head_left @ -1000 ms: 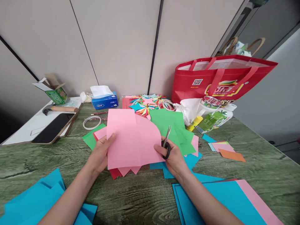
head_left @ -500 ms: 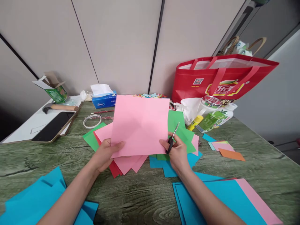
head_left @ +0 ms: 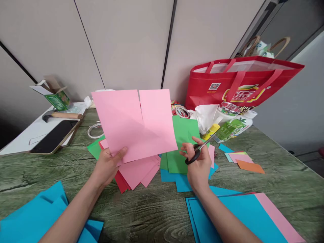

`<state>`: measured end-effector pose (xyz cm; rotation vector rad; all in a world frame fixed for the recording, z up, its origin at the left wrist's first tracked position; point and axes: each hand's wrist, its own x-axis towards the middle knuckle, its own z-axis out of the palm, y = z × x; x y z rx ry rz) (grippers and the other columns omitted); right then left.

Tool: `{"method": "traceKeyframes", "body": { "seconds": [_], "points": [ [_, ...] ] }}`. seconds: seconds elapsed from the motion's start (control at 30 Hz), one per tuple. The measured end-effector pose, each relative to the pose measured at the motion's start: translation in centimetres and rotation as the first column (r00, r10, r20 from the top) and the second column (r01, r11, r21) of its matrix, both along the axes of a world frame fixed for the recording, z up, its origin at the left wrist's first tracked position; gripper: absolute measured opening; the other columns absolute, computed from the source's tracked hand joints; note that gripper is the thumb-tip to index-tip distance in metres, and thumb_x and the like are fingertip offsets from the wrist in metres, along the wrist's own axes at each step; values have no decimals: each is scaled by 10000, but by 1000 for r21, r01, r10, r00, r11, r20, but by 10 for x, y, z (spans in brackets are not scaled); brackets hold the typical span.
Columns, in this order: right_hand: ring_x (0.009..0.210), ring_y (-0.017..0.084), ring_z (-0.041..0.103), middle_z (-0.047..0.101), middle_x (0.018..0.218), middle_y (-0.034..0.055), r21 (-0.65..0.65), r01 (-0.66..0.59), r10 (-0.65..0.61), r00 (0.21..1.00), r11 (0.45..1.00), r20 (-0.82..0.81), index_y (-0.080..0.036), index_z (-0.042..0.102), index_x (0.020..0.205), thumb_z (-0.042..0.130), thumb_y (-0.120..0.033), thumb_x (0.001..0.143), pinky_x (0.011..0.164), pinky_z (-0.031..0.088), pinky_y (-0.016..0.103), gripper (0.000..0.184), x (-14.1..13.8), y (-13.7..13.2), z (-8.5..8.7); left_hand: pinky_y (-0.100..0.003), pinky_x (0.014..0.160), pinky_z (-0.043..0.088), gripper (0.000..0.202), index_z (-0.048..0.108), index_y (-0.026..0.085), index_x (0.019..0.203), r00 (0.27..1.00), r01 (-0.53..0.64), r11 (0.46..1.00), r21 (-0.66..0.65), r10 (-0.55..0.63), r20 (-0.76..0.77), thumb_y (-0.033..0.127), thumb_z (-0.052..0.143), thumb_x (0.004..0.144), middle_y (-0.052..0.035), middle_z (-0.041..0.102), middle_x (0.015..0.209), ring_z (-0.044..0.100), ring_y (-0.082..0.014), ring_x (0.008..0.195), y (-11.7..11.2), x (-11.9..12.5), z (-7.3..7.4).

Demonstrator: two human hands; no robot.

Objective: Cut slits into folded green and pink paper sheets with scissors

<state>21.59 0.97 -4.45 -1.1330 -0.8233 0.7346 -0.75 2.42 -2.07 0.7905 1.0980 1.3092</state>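
My left hand (head_left: 108, 165) pinches the lower left corner of a pink sheet of paper (head_left: 126, 125), thumb on its face. The sheet is held up, tilted, with a narrow slit running down from the middle of its top edge. To the right, my right hand (head_left: 198, 165) has its fingers in the black handles of a pair of scissors (head_left: 199, 148), whose blades point up and right, apart from the sheet. Below the raised sheet lie more pink sheets (head_left: 138, 172), and green paper (head_left: 182, 135) lies behind my right hand.
Blue sheets (head_left: 37, 212) lie front left, more blue sheets (head_left: 243, 216) front right. Behind are a red bag (head_left: 215, 74), a yellow glue stick (head_left: 211, 131) and a tape roll (head_left: 95, 131). A phone (head_left: 55, 136) and a hammer (head_left: 63, 115) lie left. Coloured paper scraps (head_left: 250, 166) lie right.
My right hand has let go of the pink sheet and moved slightly right with the scissors. The sheet has shifted left and tilted in my left hand, and its slit now shows.
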Motion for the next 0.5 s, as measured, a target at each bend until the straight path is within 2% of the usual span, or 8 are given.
{"method": "traceKeyframes", "body": {
  "seconds": [0.07, 0.1, 0.17, 0.2, 0.27, 0.37, 0.43, 0.5],
  "points": [
    [680, 161, 569, 605, 754, 20, 16, -203, 203, 979, 979, 37, -186, 497, 1038, 609, -350, 727, 651, 458, 320, 368, -4, -5, 3, -232, 639, 526, 255, 687, 141, 778, 999, -54, 998, 31, 54, 3, 227, 758, 548, -59, 720, 823, 639, -174, 738, 1, 0, 1],
    [675, 160, 567, 608, 746, 21, 0, -354, 354, 934, 935, 37, -185, 499, 1033, 628, -350, 710, 650, 452, 315, 384, -6, -8, 4, -229, 637, 526, 250, 689, 146, 771, 998, -70, 996, 46, 70, 8, 228, 759, 546, -55, 720, 819, 638, -171, 733, 2, 0, 2],
    [660, 151, 558, 606, 730, 15, -48, -618, 618, 786, 785, -17, -197, 486, 1013, 667, -332, 680, 621, 436, 292, 402, -13, -14, 4, -220, 629, 525, 233, 691, 154, 752, 995, -97, 993, 73, 95, 23, 222, 761, 540, -45, 721, 803, 637, -162, 720, 2, 1, 4],
    [636, 141, 549, 600, 717, 7, -67, -700, 698, 714, 711, -62, -205, 474, 989, 674, -319, 679, 598, 424, 277, 385, -16, -17, 4, -213, 621, 524, 222, 691, 157, 740, 994, -111, 991, 81, 109, 29, 220, 761, 539, -38, 722, 789, 636, -158, 712, 1, 2, 5],
    [612, 122, 529, 585, 706, 1, -99, -811, 799, 585, 577, -139, -202, 470, 905, 673, -300, 690, 578, 400, 259, 311, -21, -22, 3, -205, 606, 524, 201, 690, 164, 721, 990, -138, 987, 81, 135, 37, 218, 759, 541, -24, 721, 768, 634, -152, 700, 0, 3, 7],
    [667, 121, 519, 574, 748, 23, -146, -896, 875, 442, 419, -197, -172, 495, 863, 673, -296, 694, 611, 388, 258, 276, -25, -28, 2, -205, 609, 525, 183, 689, 183, 721, 984, -176, 981, 77, 173, 44, 212, 752, 551, -3, 719, 776, 629, -149, 705, -2, 4, 10],
    [696, 121, 511, 563, 777, 27, -170, -912, 890, 404, 373, -213, -164, 503, 909, 681, -295, 687, 631, 386, 258, 313, -25, -30, 1, -209, 626, 525, 174, 688, 197, 730, 980, -199, 976, 92, 196, 43, 213, 744, 566, 4, 716, 796, 624, -152, 738, -4, 6, 12],
    [707, 119, 506, 551, 788, 21, -183, -909, 887, 410, 375, -213, -168, 501, 931, 685, -294, 683, 646, 385, 259, 334, -26, -31, 2, -216, 644, 524, 158, 686, 207, 729, 978, -206, 972, 113, 203, 37, 220, 736, 580, 8, 714, 814, 620, -156, 768, -6, 7, 14]
  ]
}}
